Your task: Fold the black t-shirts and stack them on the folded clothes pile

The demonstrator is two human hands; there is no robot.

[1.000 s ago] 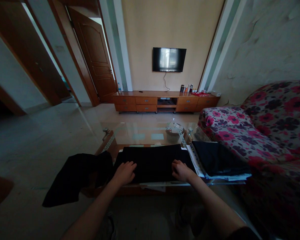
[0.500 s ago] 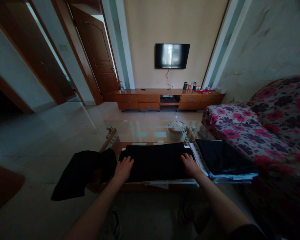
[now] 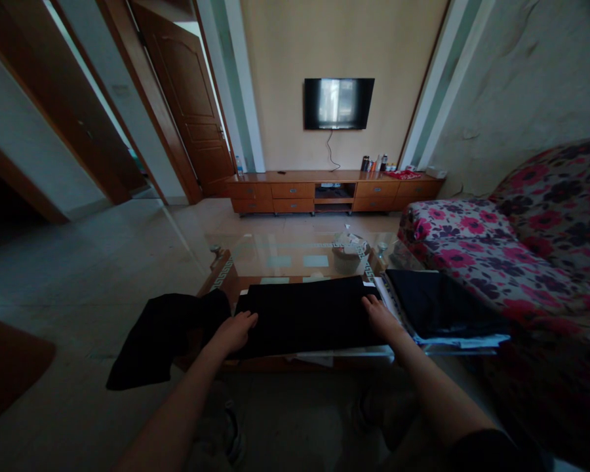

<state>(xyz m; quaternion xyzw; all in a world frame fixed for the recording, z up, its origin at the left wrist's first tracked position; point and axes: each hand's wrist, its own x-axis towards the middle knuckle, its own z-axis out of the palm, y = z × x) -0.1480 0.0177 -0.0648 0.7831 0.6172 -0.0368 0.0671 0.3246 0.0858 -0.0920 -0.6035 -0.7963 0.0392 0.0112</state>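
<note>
– Fingers [image 3: 249, 318] first: how are they set?

– Bent and drawn close together on the left hand [image 3: 233, 331]; bent on the right hand [image 3: 381, 318] too. Whether either one pinches fabric, I cannot tell.

– And the arms?

– Bare forearms [image 3: 184, 390] slant inward from the lower left and lower right of the frame, with the backs of both hands turned up.

– Where is the cloth from there?

– Folded black cloth [image 3: 305, 314] lies flat at lower centre, stretching between the hands. The left fingers touch its left end, the right fingers its right end. Bits of white show at its two far corners.

– What's around it?

– Under it, a glass worktop [image 3: 297, 246] with a patterned border. Dark fabric [image 3: 150, 334] spreads past that at lower left, near the left hand; a folded pile [image 3: 432, 305], black on top, sits just beside the cloth at lower right.

– Farther off?

– Basket [image 3: 348, 263] near the centre, flowered sofa [image 3: 472, 223] at the right, then a low wooden cabinet [image 3: 292, 190] and, upper centre, a wall television [image 3: 339, 103].
</note>
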